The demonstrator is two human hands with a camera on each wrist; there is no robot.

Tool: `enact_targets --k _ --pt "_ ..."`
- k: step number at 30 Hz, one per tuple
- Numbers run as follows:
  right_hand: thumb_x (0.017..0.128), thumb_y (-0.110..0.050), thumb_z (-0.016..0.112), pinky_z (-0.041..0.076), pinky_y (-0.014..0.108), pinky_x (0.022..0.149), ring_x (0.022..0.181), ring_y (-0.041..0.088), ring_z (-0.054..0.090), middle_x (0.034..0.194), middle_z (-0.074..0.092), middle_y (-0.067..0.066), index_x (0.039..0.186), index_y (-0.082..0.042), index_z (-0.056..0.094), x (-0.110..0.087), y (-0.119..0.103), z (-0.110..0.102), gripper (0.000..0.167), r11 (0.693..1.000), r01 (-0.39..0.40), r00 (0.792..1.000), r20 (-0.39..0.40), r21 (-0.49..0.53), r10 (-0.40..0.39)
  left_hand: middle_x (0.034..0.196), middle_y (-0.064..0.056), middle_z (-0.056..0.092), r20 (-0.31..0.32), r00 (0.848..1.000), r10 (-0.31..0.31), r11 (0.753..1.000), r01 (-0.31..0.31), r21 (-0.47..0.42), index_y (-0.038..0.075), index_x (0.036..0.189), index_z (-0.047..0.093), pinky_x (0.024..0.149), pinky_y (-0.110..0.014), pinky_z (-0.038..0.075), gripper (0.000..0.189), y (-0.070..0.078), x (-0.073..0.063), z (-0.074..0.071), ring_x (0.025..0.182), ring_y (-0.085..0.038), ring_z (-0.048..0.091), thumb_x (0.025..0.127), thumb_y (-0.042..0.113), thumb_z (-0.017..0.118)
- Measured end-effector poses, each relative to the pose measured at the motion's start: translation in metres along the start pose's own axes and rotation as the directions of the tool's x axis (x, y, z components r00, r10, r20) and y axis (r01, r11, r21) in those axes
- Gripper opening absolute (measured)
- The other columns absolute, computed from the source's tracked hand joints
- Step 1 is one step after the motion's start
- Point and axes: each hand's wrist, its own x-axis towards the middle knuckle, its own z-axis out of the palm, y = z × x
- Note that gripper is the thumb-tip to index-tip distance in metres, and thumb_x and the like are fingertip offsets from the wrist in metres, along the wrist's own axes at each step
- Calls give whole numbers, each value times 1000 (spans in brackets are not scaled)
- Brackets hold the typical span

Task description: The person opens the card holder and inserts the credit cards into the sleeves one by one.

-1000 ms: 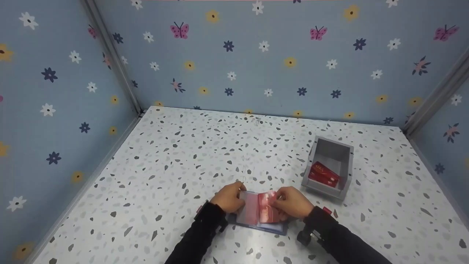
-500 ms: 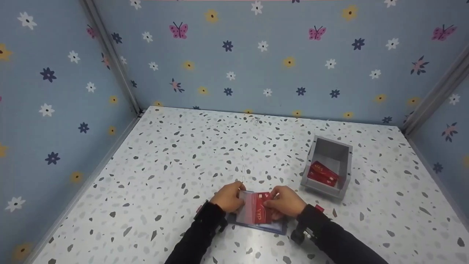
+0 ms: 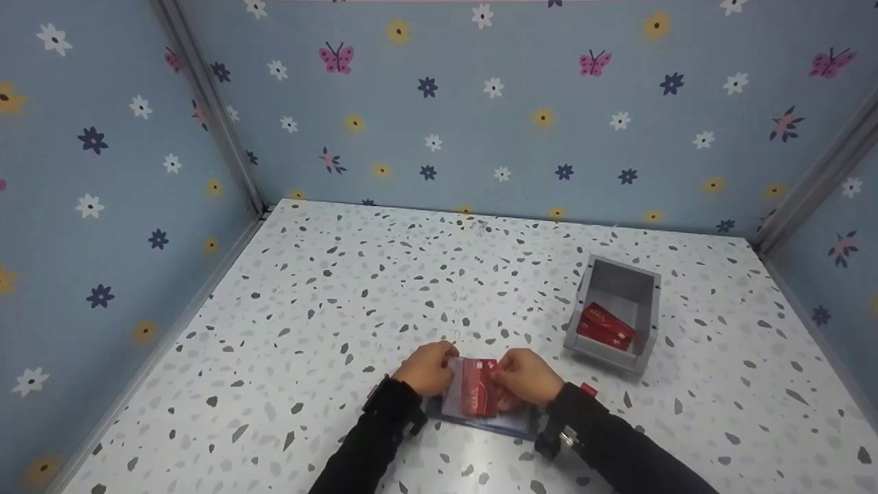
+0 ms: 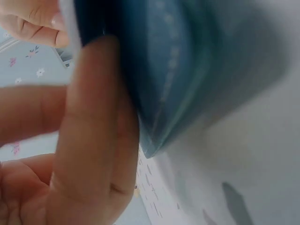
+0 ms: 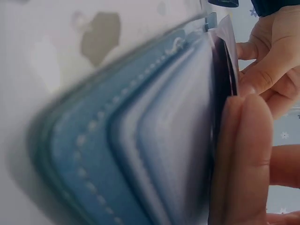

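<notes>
A blue card holder point(image 3: 480, 427) with stitched edges and clear plastic pages lies open on the table before me. My left hand point(image 3: 425, 369) pinches the left edge of a raised clear page. Between thumb and fingers, my right hand point(image 3: 534, 377) grips the right edge of a red card point(image 3: 478, 394) with VIP lettering. The left part of that card lies beneath the clear plastic; its right edge sticks out. In the right wrist view, the stitched blue cover point(image 5: 82, 140) and stacked clear pages point(image 5: 173, 136) stand beside my right fingers point(image 5: 248, 154). Blur hides the pocket's mouth.
To the right of my right hand stands a grey bin point(image 3: 607, 357); several red cards point(image 3: 603, 327) lie in its near end. The speckled table point(image 3: 370, 274) meets patterned blue walls point(image 3: 480, 123) at the back and sides.
My right hand has moved left with the red card, which now lies further under the clear plastic. Its VIP lettering has come into view. The left hand has stayed in place.
</notes>
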Motion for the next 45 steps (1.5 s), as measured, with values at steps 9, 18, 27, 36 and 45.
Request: enact_targets --k 9,18,27,36,45 --pt "91 -5 62 57 24 50 50 8 63 68 66 6 88 2 58 -1 0 0 9 999 -42 999 9 22 42 98 -14 66 16 999 -35 990 37 -135 -5 121 60 60 -27 58 38 -4 1 0 73 -17 62 84 -8 53" --pt "90 -4 61 56 23 48 47 6 61 63 66 6 86 4 60 2 -4 9 9 1000 -9 1000 -9 20 9 102 -15 67 21 999 -41 986 43 -159 -5 121 61 64 -29 58 35 -3 3 4 76 -17 62 87 -4 57" --pt "91 0 51 54 22 48 47 6 60 63 64 5 86 3 60 3 -6 11 10 999 3 999 -46 -33 -5 111 -21 68 -18 1000 -12 997 11 -76 -6 122 62 86 -43 57 35 1 2 6 96 -29 66 87 -3 57" --pt "93 0 50 56 25 48 46 8 61 63 64 6 83 0 55 4 -5 10 11 1000 4 999 -32 -27 -4 109 -17 69 -59 998 -12 1000 13 19 -4 123 63 92 -48 53 40 3 1 7 99 -28 64 85 9 63" --pt "95 -7 52 59 31 52 52 11 64 71 68 11 90 4 57 -4 -8 -4 13 997 71 995 65 -26 -70 103 -17 64 -144 988 55 988 -33 149 -5 114 65 89 -59 48 41 5 -2 13 92 -28 60 75 5 71"
